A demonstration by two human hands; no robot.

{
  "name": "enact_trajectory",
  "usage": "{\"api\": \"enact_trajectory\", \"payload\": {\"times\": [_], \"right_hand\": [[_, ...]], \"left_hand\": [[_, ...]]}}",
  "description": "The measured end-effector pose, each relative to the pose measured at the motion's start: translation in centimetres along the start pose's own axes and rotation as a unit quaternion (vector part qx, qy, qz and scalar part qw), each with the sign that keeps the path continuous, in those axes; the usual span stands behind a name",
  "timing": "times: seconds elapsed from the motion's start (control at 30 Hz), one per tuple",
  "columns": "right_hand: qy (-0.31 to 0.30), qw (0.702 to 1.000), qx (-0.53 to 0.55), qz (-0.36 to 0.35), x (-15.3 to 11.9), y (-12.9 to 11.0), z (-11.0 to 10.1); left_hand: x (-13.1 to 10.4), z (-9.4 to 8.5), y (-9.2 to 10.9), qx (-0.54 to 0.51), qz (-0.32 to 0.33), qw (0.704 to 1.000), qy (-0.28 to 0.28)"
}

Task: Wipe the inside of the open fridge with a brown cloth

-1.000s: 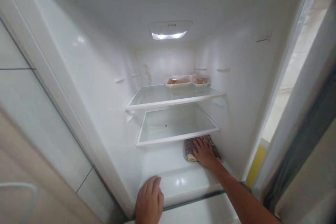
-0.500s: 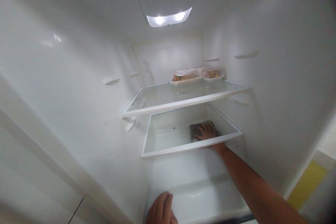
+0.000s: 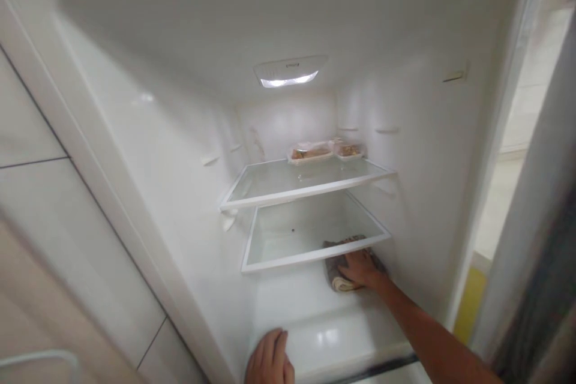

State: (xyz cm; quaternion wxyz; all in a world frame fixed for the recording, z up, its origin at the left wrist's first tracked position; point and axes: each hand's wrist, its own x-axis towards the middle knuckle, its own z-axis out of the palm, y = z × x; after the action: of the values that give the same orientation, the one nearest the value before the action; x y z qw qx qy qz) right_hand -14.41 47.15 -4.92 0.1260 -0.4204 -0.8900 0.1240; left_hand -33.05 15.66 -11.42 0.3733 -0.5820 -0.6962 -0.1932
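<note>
My right hand (image 3: 361,268) lies over a folded grey and cream cloth (image 3: 336,273), pressing it against the white floor of the refrigerator (image 3: 288,294). The cloth sits toward the right wall, partly seen through the lower glass shelf (image 3: 274,244); its cream folded edge faces me. Low in the view, my left hand (image 3: 269,358) is near the front left of the refrigerator floor. Its fingers are bent and held together, and no object shows in them. The lower part of that hand is cut off by the frame.
On the upper glass shelf (image 3: 279,185) stand two wrapped food trays, a left tray (image 3: 310,153) and a right tray (image 3: 348,151). A lit lamp (image 3: 288,79) is set in the ceiling. White side walls enclose the space, and a tiled wall (image 3: 31,210) stands outside at left.
My right hand has drawn the cloth toward me, partly out from behind the lower shelf's front edge. The camera has moved back and shows more of the refrigerator; my left hand stays low in front.
</note>
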Motion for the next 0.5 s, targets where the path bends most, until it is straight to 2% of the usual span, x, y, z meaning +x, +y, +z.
{"api": "enact_trajectory", "payload": {"times": [0.1,0.27,0.37,0.5], "right_hand": [[-0.032,0.999,0.004,0.009,-4.5,-0.2,-0.9],[-0.064,0.997,0.027,0.021,-10.6,-1.1,-2.5],[-0.062,0.997,0.025,0.027,-12.4,-1.8,-2.9],[-0.067,0.998,0.006,0.023,-13.5,-2.9,-2.7]], "left_hand": [[0.7,-1.2,-0.2,0.010,0.029,0.999,-0.014],[1.6,-2.1,-0.2,0.029,0.038,0.999,0.014],[2.1,-2.4,0.1,0.036,0.032,0.998,0.043],[2.6,-2.7,0.5,0.032,0.027,0.997,0.067]]}}
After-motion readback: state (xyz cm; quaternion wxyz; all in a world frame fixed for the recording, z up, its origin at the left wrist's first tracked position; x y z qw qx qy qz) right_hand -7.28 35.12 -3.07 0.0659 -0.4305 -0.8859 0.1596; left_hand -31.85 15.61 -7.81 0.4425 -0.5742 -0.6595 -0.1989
